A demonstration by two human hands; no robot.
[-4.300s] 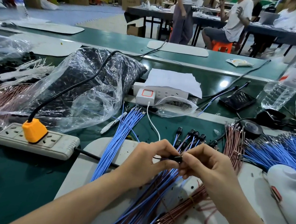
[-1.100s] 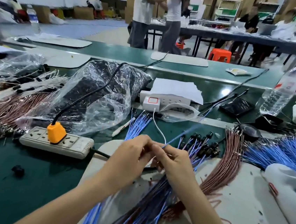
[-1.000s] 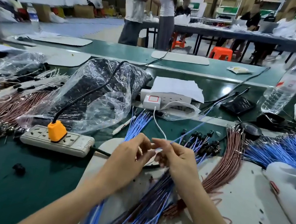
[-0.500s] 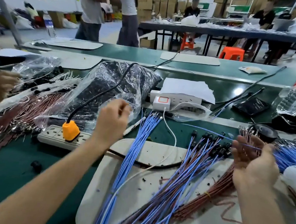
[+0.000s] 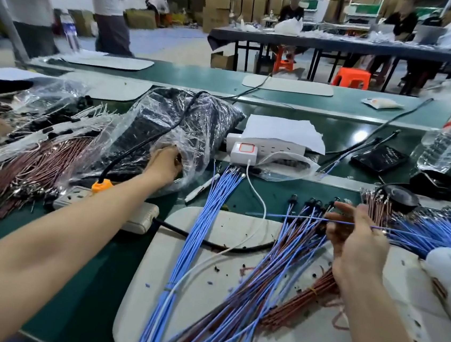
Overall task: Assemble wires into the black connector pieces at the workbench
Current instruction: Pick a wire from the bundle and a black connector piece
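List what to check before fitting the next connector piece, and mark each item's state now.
1. Wire gripped: ok, the right hand pinches a blue wire.
2. Only one wire in that pinch: ok, a single strand runs out to both sides.
3. Supply reached: ok, the left hand is at the opening of the plastic bag that holds the black connector pieces.
4. Piece picked up: cannot tell, the plastic hides what that hand holds.
5. Wire tip fit for insertion: cannot tell, too thin and blurred.
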